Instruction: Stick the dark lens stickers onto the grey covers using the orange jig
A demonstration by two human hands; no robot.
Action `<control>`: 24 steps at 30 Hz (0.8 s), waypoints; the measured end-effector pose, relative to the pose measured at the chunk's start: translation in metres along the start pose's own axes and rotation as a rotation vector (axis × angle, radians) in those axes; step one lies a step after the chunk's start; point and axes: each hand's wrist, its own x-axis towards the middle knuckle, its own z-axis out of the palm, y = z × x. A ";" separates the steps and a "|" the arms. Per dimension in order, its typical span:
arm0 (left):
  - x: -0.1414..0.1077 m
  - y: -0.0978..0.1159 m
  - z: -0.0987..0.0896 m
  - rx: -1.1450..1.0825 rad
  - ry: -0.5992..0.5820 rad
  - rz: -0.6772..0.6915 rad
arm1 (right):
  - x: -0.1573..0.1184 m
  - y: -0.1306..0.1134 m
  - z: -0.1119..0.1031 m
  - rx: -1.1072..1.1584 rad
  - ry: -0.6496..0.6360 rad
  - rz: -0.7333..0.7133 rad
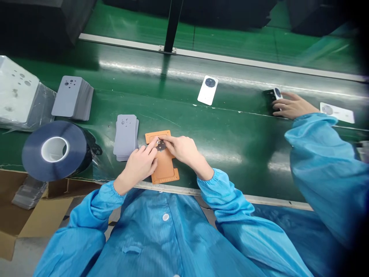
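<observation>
Nearest, just in from the bench's (178, 104) front edge, lies the orange jig (164, 165), flat, its long side running away from the person. The dark disc (160, 146), pierced with holes, sits at its far end, under both hands' fingertips. For work this fine, it would help to keep the jig square and unmoving, to press lightly with one fingertip while the other hand guides — and to check the holes before bearing down.

The left hand (140, 163) is half open, index finger stretched to the disc's upper left, thumb well apart over the jig; it appears to grip nothing. The right hand (183, 149) comes in from the other side with index finger and thumb close together at the disc's upper edge. Whether they pinch something tiny there, I cannot tell.

Left of the jig lie grey sheets (125, 134), with a film roll (33, 150) beyond them to the left. Farther off, a white panel (205, 97) lies alone — and at right a co-worker's hand (296, 105) holds another panel (277, 93).
</observation>
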 end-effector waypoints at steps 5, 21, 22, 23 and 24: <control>0.006 0.001 -0.003 0.003 -0.033 -0.008 | -0.002 -0.001 0.003 -0.029 -0.012 0.010; 0.001 0.000 0.000 -0.041 -0.037 -0.105 | 0.022 0.030 0.027 1.052 -0.095 -0.012; 0.001 -0.001 0.000 -0.051 -0.038 -0.106 | 0.022 0.030 0.027 1.050 -0.085 -0.015; 0.001 -0.002 -0.001 -0.061 -0.035 -0.107 | 0.022 0.031 0.026 1.050 -0.072 -0.013; 0.000 -0.002 -0.001 -0.069 -0.030 -0.108 | 0.022 0.033 0.026 1.051 -0.062 -0.006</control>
